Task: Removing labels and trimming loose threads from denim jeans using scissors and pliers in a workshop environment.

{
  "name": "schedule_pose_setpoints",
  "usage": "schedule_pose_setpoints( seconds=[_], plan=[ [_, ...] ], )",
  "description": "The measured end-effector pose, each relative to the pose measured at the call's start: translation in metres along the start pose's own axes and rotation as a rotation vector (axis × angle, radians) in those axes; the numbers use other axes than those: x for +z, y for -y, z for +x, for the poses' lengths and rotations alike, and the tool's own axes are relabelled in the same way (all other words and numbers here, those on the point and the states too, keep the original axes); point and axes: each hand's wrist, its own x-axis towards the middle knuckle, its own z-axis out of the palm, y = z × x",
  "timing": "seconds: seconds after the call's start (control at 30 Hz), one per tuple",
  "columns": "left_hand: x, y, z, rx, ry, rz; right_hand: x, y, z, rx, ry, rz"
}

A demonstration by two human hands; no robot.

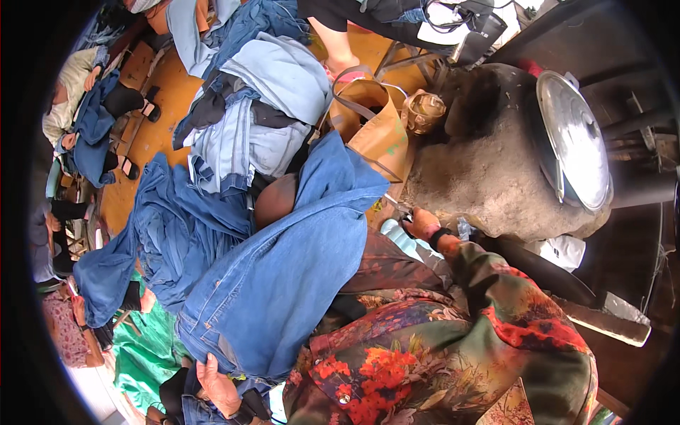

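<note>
A pair of blue jeans (283, 262) lies stretched across my lap, one leg reaching up toward a tan bag. At the lower edge of the denim my left hand (218, 388) grips the fabric, fingers partly under it. My right hand (425, 224), at the end of a floral sleeve, is closed around small metal scissors (399, 207). Their blades point up and left, close to the end of the jeans leg. Part of the scissors' handle is hidden in my fingers. A bare knee (275, 200) shows beside the jeans.
A heap of light-blue jeans (280, 78) lies ahead, with more dark denim (177, 227) at the left. The tan bag (382, 138) stands beside a clay stove (482, 170) carrying a lidded metal pot (577, 142). Other people sit along the left, one holding denim (95, 134). Green cloth (145, 347) lies lower left.
</note>
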Motion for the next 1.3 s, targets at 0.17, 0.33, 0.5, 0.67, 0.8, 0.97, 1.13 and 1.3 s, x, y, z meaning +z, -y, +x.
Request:
schedule_pose_setpoints(
  seconds=[0.17, 0.33, 0.5, 0.67, 0.8, 0.97, 1.13, 1.3],
  plan=[
    [0.009, -0.006, -0.009, -0.044, 0.023, -0.004, 0.044, 0.004, 0.048, 0.041, -0.022, 0.024],
    [0.011, -0.002, -0.013, -0.116, -0.123, -0.010, 0.081, -0.011, 0.097, 0.023, 0.028, -0.017],
    [0.002, 0.006, -0.011, -0.127, -0.161, 0.029, 0.066, 0.001, 0.090, -0.001, 0.085, -0.455],
    [0.014, -0.004, -0.009, -0.108, -0.128, 0.029, 0.054, -0.010, 0.095, -0.095, 0.186, -0.593],
    [0.010, -0.001, -0.011, -0.103, -0.280, 0.089, 0.058, -0.020, 0.091, -0.112, 0.064, -0.309],
    [0.016, -0.006, -0.012, -0.105, -0.231, 0.074, 0.055, -0.027, 0.082, -0.161, -0.017, -0.166],
    [0.009, 0.000, -0.013, -0.066, -0.211, 0.062, 0.047, -0.012, 0.080, -0.139, 0.094, -0.328],
    [0.011, -0.002, -0.019, 0.005, -0.153, 0.090, 0.039, -0.008, 0.078, -0.157, 0.013, -0.127]
  ],
)
